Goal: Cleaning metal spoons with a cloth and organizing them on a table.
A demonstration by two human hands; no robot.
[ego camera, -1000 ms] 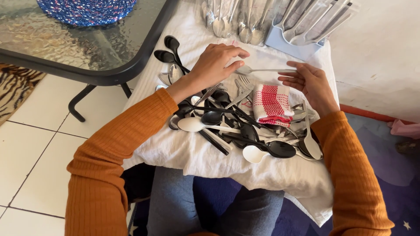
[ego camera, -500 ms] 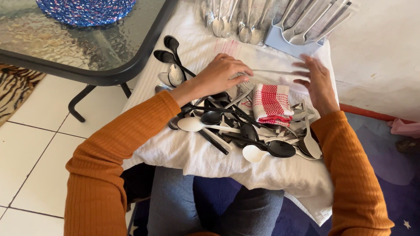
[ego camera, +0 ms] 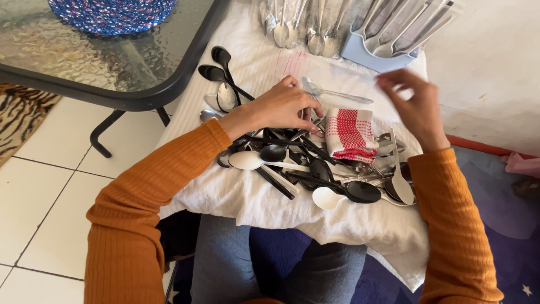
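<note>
Since half a second before, the right hand [ego camera: 413, 107] had lifted off the white cloth [ego camera: 264, 197], fingers loosely apart and empty. Left hand [ego camera: 284, 107] rested fingertips together on the tangled heap of black plastic and shiny steel spoons [ego camera: 304, 163]; its hold was unclear. Beyond, a pale blue plastic rack [ego camera: 365, 56] held upright cutlery.

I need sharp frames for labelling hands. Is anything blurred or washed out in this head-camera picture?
Head view: the right hand is smeared by motion blur; the left hand and the pile of spoons look sharp; the white cloth is bright but keeps its folds; the glass table shows mottled reflections.
</note>
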